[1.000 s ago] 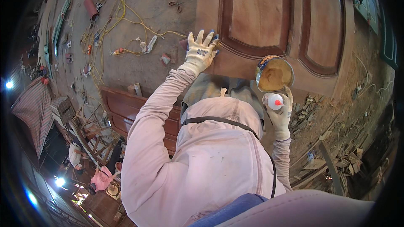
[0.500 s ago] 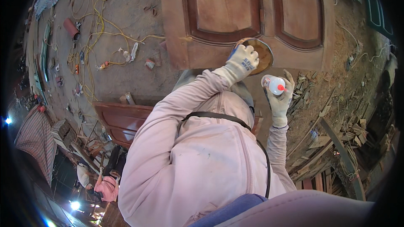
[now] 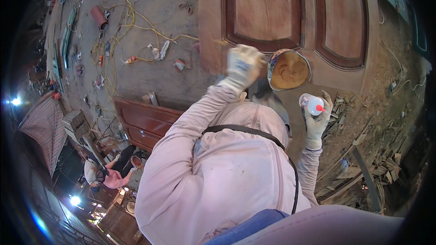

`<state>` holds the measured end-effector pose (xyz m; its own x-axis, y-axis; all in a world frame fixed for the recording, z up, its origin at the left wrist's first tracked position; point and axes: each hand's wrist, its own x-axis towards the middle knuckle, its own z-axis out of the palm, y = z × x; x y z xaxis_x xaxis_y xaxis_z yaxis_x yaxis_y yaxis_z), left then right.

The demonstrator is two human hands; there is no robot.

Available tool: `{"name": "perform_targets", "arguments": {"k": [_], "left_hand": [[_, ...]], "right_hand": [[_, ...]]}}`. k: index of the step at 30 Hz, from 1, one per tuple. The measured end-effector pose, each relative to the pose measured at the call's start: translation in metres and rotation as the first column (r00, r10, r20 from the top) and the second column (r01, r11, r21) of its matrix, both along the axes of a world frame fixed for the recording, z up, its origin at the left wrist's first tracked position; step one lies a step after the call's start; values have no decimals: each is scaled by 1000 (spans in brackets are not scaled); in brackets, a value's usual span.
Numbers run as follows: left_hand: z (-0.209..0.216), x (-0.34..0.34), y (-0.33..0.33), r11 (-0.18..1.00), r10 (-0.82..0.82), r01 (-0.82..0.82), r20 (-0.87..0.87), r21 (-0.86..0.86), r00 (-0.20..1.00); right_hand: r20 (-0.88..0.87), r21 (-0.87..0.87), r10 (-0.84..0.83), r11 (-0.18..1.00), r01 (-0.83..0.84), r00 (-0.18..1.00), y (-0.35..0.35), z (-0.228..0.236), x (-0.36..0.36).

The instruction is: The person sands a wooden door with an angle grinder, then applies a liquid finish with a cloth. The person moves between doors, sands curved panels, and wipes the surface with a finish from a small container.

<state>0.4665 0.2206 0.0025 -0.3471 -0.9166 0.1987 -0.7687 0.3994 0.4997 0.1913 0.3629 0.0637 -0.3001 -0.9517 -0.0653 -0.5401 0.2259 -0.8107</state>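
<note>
A white work glove covers my left hand [image 3: 244, 66], whose fingers are curled and slightly motion-blurred over the lower left part of a brown wooden panelled door [image 3: 213, 56]. What those fingers hold, if anything, is hidden. A pale yellowish streak [image 3: 221, 42] marks the door just beyond the hand. In my gloved right hand [image 3: 316, 120] is a white squeeze bottle [image 3: 311, 103] with a red tip, gripped around its body. Between the hands, at the door's near edge, sits an open round container [image 3: 271, 78] with light brown powder [image 3: 289, 69] inside.
A second reddish-brown panel [image 3: 145, 124] lies at the left. Yellow cords [image 3: 131, 16] and a red cylinder [image 3: 98, 17] are on the dirt floor. Wood scraps [image 3: 381, 172] pile up at right. Another person [image 3: 114, 178] in pink is at lower left.
My left hand has come out of the powder container and moved left over the door's edge. My right hand keeps its hold on the bottle. The whole view has shifted slightly.
</note>
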Motion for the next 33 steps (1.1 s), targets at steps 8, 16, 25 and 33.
{"name": "perform_targets", "arguments": {"k": [8,16,25,33], "left_hand": [[-51,105,-29,943,328,-275,388,-185,861],[-61,96,-19,956,246,-166,356,-240,902],[-33,85,3,983,58,-150,590,108,806],[-28,77,30,945,159,-291,571,147,806]], "right_hand": [[81,23,-15,1000,13,997,-7,0,9],[28,85,-3,996,1,1000,-10,5,22],[-23,33,61,998,-60,998,-13,0,24],[-64,70,88,994,-84,994,-16,10,20]]}}
